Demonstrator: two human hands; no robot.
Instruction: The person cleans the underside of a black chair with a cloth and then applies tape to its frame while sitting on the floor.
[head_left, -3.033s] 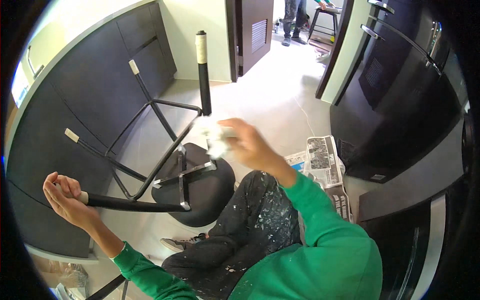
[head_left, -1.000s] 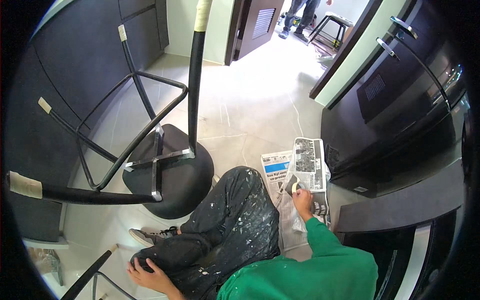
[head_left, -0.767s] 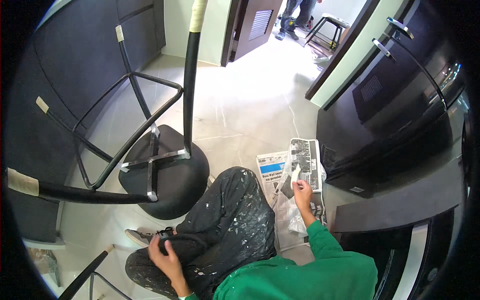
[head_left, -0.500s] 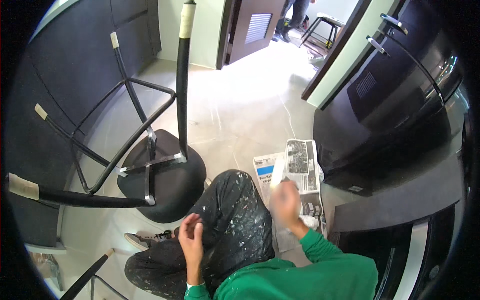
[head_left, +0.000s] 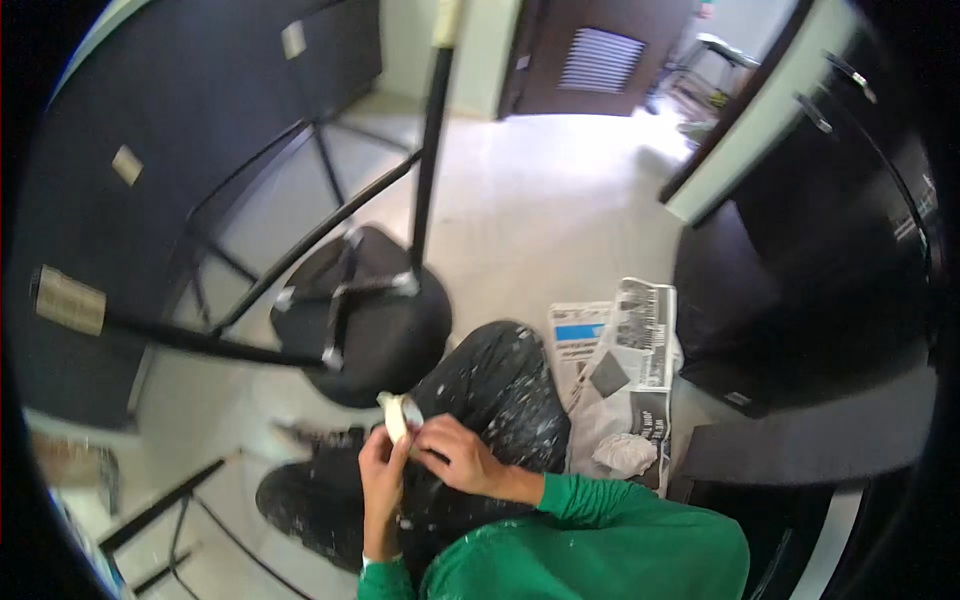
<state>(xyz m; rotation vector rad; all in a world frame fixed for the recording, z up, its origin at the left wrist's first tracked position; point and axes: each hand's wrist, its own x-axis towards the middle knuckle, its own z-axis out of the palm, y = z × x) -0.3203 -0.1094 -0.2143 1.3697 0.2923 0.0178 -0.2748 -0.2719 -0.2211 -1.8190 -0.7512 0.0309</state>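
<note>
In front of my lap, both hands meet at a cream roll of masking tape (head_left: 397, 415). My left hand (head_left: 382, 470) pinches its lower part between thumb and fingers. My right hand (head_left: 460, 455) presses its curled fingers against the roll's right side and partly hides it. Just beyond them an upside-down black stool (head_left: 425, 310) rests on its round seat. Its legs point up and outward, with pale tape wrapped around their ends. Grey metal brackets cross the seat's underside.
Newspaper sheets (head_left: 645, 385) lie right of my knee, bearing a dark grey square (head_left: 609, 374) and a crumpled white cloth (head_left: 625, 454). Another black metal frame (head_left: 185, 495) stands at lower left. Dark cabinets (head_left: 800, 300) flank the right side; a louvred door (head_left: 600, 60) is ahead.
My right hand has moved left from over the newspaper to my left hand, bringing the tape. The grey square now shows. The whole view has shifted, and the left hand has closed on the roll.
</note>
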